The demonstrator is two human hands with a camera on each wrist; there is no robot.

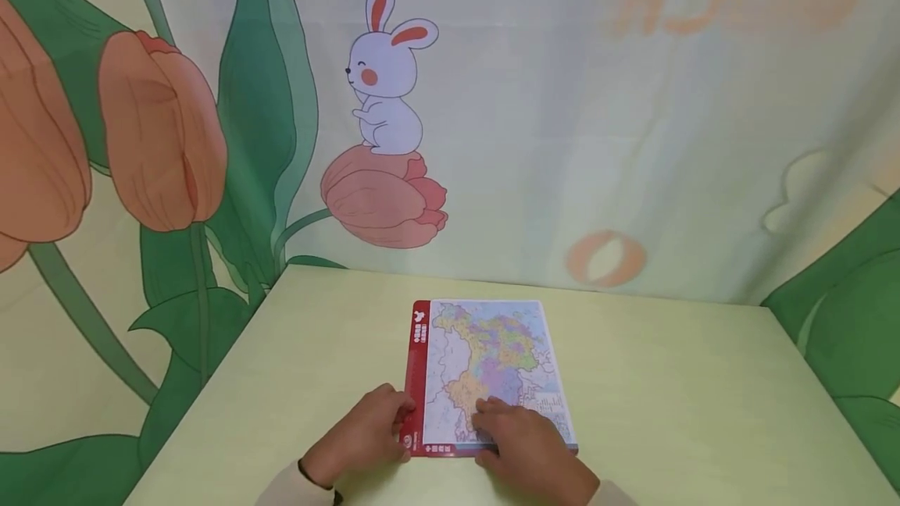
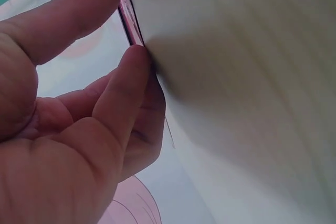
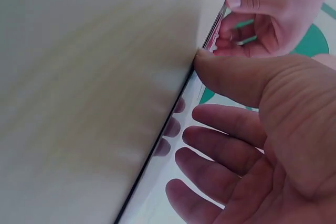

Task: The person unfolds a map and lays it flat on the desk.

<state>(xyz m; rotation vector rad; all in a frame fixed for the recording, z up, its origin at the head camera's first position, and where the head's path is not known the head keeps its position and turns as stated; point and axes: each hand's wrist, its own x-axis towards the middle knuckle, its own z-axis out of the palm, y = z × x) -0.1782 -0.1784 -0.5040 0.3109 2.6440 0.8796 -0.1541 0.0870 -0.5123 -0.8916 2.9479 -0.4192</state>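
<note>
A map sheet with a red left border and coloured regions lies flat on the pale table. My left hand is at its near left corner, fingertips touching the red border and thumb beside the corner. In the left wrist view, fingers of this hand meet the sheet's thin edge. My right hand is over the near right part of the map, covering some of it. The right wrist view shows its thumb at the near edge and its loosely bent fingers just above the glossy surface, which reflects them.
The pale yellow-green table extends to both sides of the map. Behind it hangs a cloth backdrop printed with tulips, leaves and a white rabbit.
</note>
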